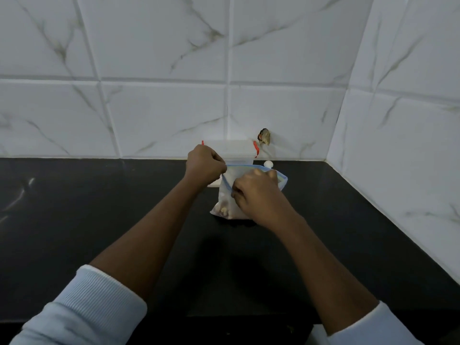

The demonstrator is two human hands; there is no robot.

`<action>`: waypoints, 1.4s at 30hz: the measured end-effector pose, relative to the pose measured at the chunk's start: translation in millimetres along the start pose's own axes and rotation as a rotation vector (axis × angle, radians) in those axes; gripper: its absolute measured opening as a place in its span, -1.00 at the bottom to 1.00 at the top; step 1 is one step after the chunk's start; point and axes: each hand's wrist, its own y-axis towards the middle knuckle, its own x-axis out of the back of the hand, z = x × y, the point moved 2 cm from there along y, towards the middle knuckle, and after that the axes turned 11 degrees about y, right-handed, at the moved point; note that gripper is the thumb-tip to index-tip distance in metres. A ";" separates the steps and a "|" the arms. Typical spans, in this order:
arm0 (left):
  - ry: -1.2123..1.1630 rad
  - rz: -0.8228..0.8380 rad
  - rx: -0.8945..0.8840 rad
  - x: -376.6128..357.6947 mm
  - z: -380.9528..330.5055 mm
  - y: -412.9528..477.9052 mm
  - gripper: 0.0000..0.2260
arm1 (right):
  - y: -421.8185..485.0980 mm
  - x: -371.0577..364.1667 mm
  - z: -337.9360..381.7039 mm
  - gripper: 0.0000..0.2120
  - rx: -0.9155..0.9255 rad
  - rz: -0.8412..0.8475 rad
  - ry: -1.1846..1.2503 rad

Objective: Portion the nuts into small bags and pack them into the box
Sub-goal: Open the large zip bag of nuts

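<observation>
A clear zip bag [225, 195] with a blue rim stands on the black counter [99, 220], with nuts [224, 210] in its bottom. My left hand [205, 165] pinches the bag's upper left edge. My right hand [257, 192] grips the near side of the bag's mouth, and its fingers cover much of the bag. Behind the bag stands a translucent plastic box [237, 150] with red clips, against the wall. The box's lower part is hidden by my hands and the bag.
A small white round thing [268, 164] lies right of the box. A dark hole [264, 136] marks the tiled wall above it. The wall turns a corner at the right, and the counter's front edge runs near the bottom of the view.
</observation>
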 end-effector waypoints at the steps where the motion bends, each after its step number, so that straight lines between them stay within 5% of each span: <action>1: -0.001 -0.005 0.002 -0.4 -1.0 0.7 -0.91 | -1.8 -0.8 1.5 -0.79 0.011 -0.018 -0.003; 6: -0.005 0.016 -0.019 -3.5 -2.6 1.0 -0.93 | -12.8 1.6 -7.8 -0.72 -0.038 0.006 0.031; 10: 0.033 0.231 -0.019 0.9 -10.5 3.1 -0.85 | -30.7 12.0 -35.8 -0.48 -0.059 -0.057 0.102; 13: 0.081 0.253 -0.153 -4.6 -25.5 8.4 -0.74 | -34.7 20.8 -45.7 -0.61 -0.070 -0.039 0.123; 16: 0.290 0.207 -0.271 -17.3 -37.9 13.2 -0.85 | -35.1 23.0 -43.5 -0.78 -0.058 0.021 0.065; 22: 0.301 0.013 -0.155 -28.3 -35.3 25.6 -0.89 | -44.6 16.4 -40.2 -0.79 0.032 0.076 -0.006; 25: 0.238 0.056 -0.144 -30.4 -25.2 33.4 -0.90 | -50.8 15.6 -41.9 -0.76 0.054 0.109 0.007; 28: 0.212 0.145 -0.178 -31.8 -25.7 33.4 -0.97 | -52.1 19.5 -53.0 -0.69 -0.013 -0.037 0.256; 32: 0.293 0.241 -0.289 -34.5 -41.2 30.4 -0.65 | -40.6 27.4 -64.4 -0.77 -0.238 -0.379 0.334; 37: 0.478 0.182 -0.373 -43.6 -59.8 30.7 -0.99 | -18.0 23.5 -68.7 -0.70 -0.546 -0.042 0.261; 42: 0.495 0.057 -0.354 -46.6 -59.0 32.9 -0.93 | -13.1 23.0 -65.3 -0.73 -0.537 0.064 0.300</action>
